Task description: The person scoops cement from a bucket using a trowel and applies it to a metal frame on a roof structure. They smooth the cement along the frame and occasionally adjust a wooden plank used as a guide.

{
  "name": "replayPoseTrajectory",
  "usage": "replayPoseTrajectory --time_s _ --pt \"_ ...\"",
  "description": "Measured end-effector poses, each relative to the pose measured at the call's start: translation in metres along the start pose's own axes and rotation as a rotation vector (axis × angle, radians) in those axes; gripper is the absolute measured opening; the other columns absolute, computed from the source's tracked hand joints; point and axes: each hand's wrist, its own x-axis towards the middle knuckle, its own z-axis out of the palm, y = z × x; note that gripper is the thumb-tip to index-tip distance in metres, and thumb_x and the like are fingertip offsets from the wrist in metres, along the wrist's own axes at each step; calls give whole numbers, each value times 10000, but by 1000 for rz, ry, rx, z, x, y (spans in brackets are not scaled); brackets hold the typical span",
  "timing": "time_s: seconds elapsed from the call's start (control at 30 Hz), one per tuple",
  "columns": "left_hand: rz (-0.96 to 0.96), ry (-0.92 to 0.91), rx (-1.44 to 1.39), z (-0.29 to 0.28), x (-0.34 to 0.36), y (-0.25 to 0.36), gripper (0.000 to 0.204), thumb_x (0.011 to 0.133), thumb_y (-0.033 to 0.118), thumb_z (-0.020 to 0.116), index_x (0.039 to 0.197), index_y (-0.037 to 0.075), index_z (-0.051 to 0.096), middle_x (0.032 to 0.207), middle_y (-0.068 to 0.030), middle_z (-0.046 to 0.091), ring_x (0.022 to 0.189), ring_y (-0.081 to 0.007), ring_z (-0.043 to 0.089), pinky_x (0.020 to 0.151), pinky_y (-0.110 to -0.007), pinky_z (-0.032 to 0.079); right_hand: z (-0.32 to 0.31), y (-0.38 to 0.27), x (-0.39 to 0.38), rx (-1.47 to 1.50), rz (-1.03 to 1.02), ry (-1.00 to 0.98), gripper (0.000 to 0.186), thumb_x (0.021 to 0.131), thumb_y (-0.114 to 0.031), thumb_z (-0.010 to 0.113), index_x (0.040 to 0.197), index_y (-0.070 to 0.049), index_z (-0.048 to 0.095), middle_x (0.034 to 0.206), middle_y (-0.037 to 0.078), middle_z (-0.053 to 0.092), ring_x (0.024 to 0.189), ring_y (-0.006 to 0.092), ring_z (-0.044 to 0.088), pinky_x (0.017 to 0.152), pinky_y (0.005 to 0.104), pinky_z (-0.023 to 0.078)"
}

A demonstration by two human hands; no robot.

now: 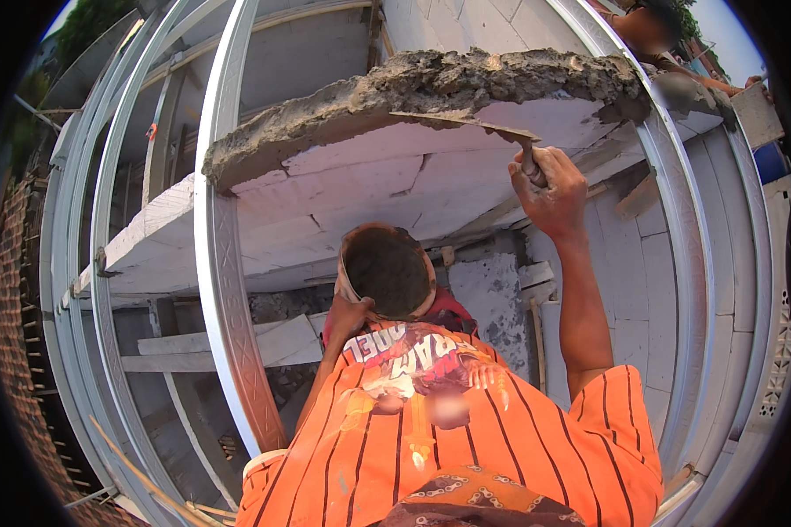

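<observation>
My right hand is closed round the handle of a trowel. The trowel's thin blade points left and lies along the lower edge of a thick, rough band of wet grey mortar. That mortar covers the top of a white block wall in front of me. Close to my body, my left hand grips the rim of a round bucket with grey mortar inside. The bucket is tilted so that its mouth faces up toward me. Part of the bucket is hidden behind my shirt.
Silver metal trusses rise at my left, and another metal truss crosses at the right. A person is by the wall's far right end. Wooden boards lie low at the left. Roof tiles show at the far left.
</observation>
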Motion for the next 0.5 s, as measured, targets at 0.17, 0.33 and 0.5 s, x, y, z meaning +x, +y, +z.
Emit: replayPoseTrajectory --time_s 0.17,0.33,0.5 --pt "45 23 1 -3 8 -25 447 704 58 675 1099 -109 549 941 -183 666 748 -245 652 683 -339 511 56 29 -57 43 161 -113 137 812 -178 711 872 -68 654 749 88 630 655 250 621 576 369 477" --pt "18 61 -76 -8 -5 -14 463 698 121 687 1070 -114 541 836 -201 673 611 -268 660 604 -360 531 39 75 -34 158 241 -140 184 830 -218 683 843 -38 648 711 104 610 620 272 583 583 372 463" --pt "74 114 13 -7 14 -60 495 702 141 695 1102 -115 553 947 -216 681 798 -283 679 779 -359 515 34 107 -46 406 429 -247 222 877 -225 636 856 -4 649 636 50 534 585 127 461 554 303 397"
